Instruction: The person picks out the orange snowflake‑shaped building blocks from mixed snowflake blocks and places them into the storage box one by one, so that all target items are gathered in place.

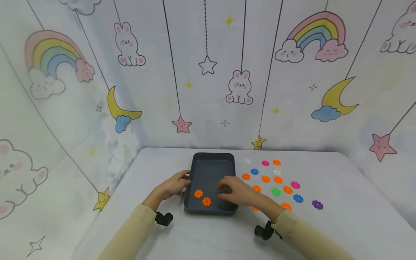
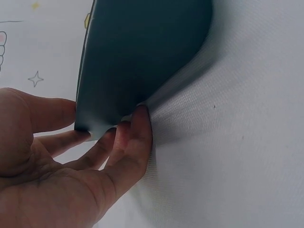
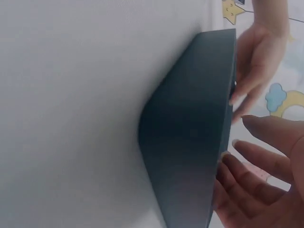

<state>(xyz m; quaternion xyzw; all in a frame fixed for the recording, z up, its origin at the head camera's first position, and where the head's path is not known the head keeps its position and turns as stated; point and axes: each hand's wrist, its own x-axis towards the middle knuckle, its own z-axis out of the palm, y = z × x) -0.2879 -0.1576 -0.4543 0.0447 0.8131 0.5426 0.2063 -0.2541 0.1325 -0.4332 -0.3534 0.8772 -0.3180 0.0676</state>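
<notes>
A dark grey rectangular tray (image 1: 211,173) lies on the white table in front of me. Two orange flower-shaped discs (image 1: 206,201) rest inside it, toward the near left corner. My left hand (image 1: 173,185) holds the tray's left side; the left wrist view has the thumb at the rim and the fingers against the outer wall (image 2: 137,52). Over the right part of the tray hovers my right hand (image 1: 240,189), fingers loosely bent. In the right wrist view its thumb and index finger (image 3: 266,159) are apart, with nothing seen between them.
Right of the tray, several notched flower discs lie scattered: orange (image 1: 265,179), blue (image 1: 298,198), pink (image 1: 295,185), white (image 1: 247,161), one green (image 1: 276,191) and one purple (image 1: 317,204). My right forearm overlaps some. A cartoon-printed curtain (image 1: 208,108) hangs behind the table.
</notes>
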